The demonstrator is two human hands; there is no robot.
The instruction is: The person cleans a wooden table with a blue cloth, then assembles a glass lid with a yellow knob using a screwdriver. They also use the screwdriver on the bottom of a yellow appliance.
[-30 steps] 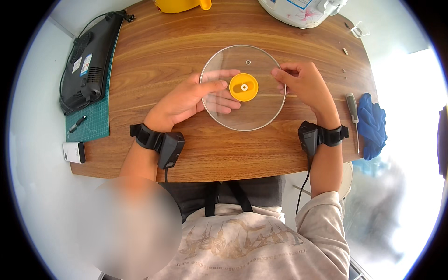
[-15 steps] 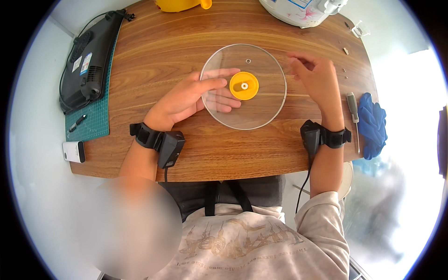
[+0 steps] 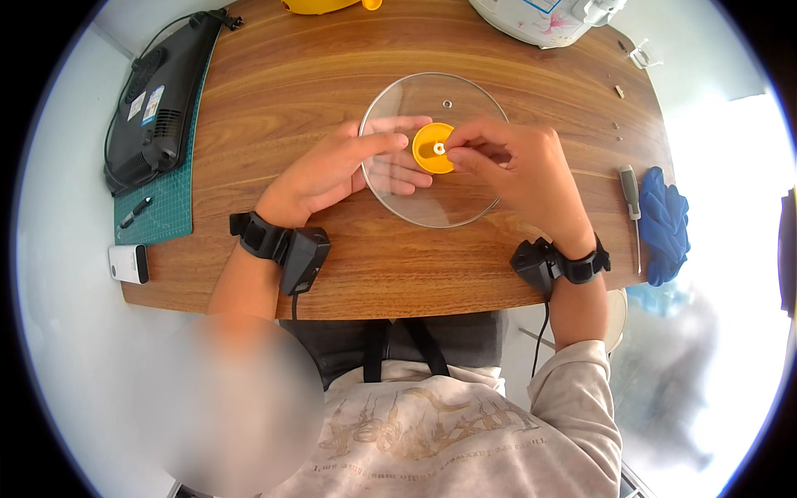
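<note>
A round clear glass lid (image 3: 448, 206) with a metal rim is held above the wooden table by my left hand (image 3: 344, 162). The thumb lies over the lid's left side, and the other fingers show through the glass beneath it. At the lid's middle is a yellow knob (image 3: 425, 158), hollow side up, with a small white post in its centre. My right hand (image 3: 527, 162) reaches over the lid's right side, thumb and forefinger pinched together at the post. Whatever small piece lies between those fingertips is hidden. A small vent hole (image 3: 447, 104) sits near the lid's far edge.
To the right are a screwdriver (image 3: 631, 203), a blue cloth (image 3: 662, 224) and small loose parts (image 3: 619, 91). A black appliance (image 3: 158, 108) rests on a green cutting mat (image 3: 176, 207) at left. A white appliance (image 3: 531, 23) and a yellow object (image 3: 324, 5) stand at the back.
My right hand has moved left from beside the lid to its centre, fingertips now at the knob's post. The left hand still holds the lid.
</note>
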